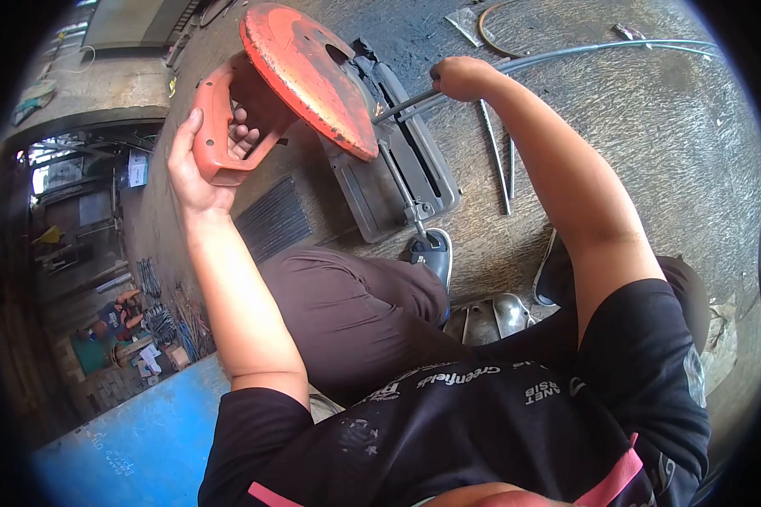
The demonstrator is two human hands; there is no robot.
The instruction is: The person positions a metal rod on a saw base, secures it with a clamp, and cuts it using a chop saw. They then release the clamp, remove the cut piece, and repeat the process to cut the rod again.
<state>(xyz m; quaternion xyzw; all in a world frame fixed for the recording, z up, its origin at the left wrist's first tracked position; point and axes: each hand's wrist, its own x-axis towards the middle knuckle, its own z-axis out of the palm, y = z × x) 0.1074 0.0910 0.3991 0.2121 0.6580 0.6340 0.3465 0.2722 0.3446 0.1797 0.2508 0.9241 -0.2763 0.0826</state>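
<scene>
My left hand (pixel 203 165) is wrapped around the orange D-shaped handle (pixel 215 127) of a cut-off saw, fingers curled through its opening. The saw's worn orange blade guard (pixel 309 80) tilts over a dark metal base (pixel 406 152). My right hand (pixel 467 79) grips long thin metal rods (pixel 413 107), closed around them to the right of the saw. The rods' near ends lie across the base beside the guard, where a small orange glow shows. Their far ends curve away to the right. The guard hides the cutting disc.
A flat bundle of cut dark rods (pixel 272 221) lies left of the base. Two loose rods (pixel 495 160) rest on the floor below my right hand. A blue panel (pixel 144 431) is at lower left. Another person (pixel 118 317) sits in the background among metal pieces.
</scene>
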